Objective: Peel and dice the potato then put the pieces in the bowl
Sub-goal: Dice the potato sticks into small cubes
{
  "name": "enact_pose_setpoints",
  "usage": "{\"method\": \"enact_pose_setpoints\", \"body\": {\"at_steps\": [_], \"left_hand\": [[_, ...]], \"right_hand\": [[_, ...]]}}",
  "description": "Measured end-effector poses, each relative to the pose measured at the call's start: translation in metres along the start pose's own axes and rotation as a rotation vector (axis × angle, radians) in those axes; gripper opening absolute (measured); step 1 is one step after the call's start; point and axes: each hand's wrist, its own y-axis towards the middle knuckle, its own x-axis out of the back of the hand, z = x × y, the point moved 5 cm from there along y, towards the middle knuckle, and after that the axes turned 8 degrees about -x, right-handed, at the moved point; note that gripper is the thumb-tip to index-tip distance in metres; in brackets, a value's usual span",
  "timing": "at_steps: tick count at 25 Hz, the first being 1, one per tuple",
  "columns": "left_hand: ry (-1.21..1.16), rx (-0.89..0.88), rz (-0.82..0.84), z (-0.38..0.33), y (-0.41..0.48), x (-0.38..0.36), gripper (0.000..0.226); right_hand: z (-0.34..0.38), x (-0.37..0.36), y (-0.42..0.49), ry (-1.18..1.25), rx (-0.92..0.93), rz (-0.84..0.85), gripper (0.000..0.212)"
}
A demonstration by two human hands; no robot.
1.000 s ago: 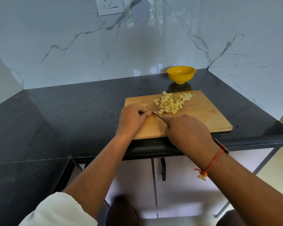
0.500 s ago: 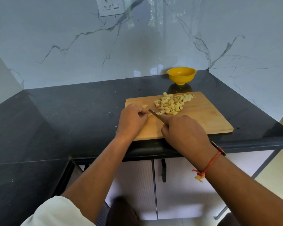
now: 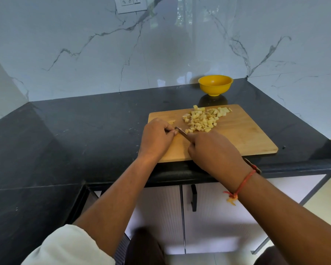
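Finishing the dicing mid-frame, I reckon: right hand (image 3: 214,152) grips knife (image 3: 181,131), left hand (image 3: 157,137) curled, can't tell round what. Next: pieces (image 3: 203,119) into bowl (image 3: 215,85), upper middle.

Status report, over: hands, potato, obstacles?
Right hand grips steel knife; left hand curled, contents hidden. Pale potato dice on wooden board. Yellow bowl empty, unobstructed.

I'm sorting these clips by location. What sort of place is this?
Probably a home kitchen: a black stone countertop against a white marble-look wall, a wooden cutting board bearing diced yellow potato pieces, and the right hand gripping a small knife.
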Motion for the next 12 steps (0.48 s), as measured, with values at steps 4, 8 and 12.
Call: {"method": "enact_pose_setpoints", "body": {"at_steps": [4, 8, 12], "left_hand": [[-0.009, -0.009, -0.014, -0.002, -0.001, 0.001, 0.009], [0.019, -0.018, -0.003, -0.002, -0.003, 0.001, 0.010], [0.033, -0.013, -0.015, 0.001, -0.003, 0.001, 0.010]], "right_hand": [[-0.008, 0.007, -0.023, -0.069, 0.006, -0.088, 0.037], [-0.007, 0.018, -0.029, -0.031, 0.010, -0.173, 0.042], [0.001, 0.015, -0.023, -0.018, 0.025, -0.163, 0.042]]}}
